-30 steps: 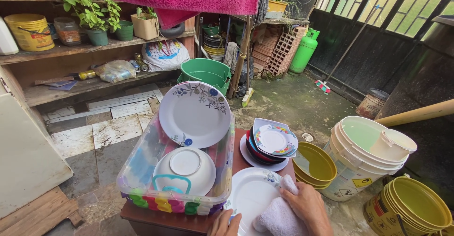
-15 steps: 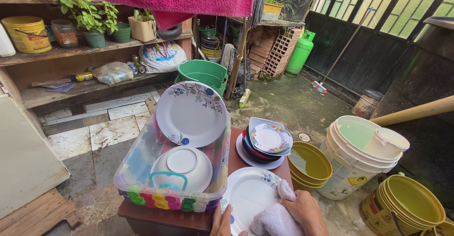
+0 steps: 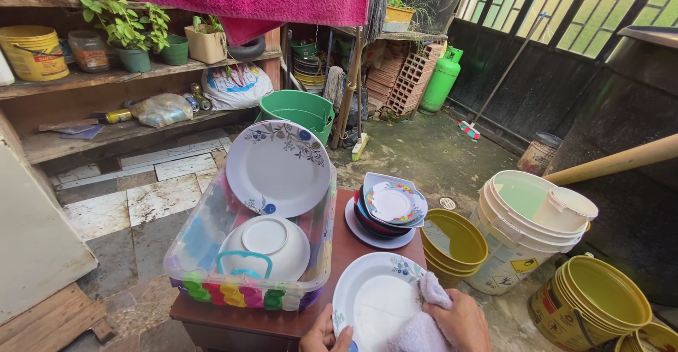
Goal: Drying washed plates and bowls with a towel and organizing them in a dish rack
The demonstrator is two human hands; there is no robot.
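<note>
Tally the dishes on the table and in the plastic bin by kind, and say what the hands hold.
Plates propped or held singly: 2, the floral plate in the clear bin and the white plate in the left hand.
Upturned bowls in the bin: 1.
Stacks of dishes on the table: 1, count within unclear.
Cloths: 1, under the right hand.
Total: 5.
</note>
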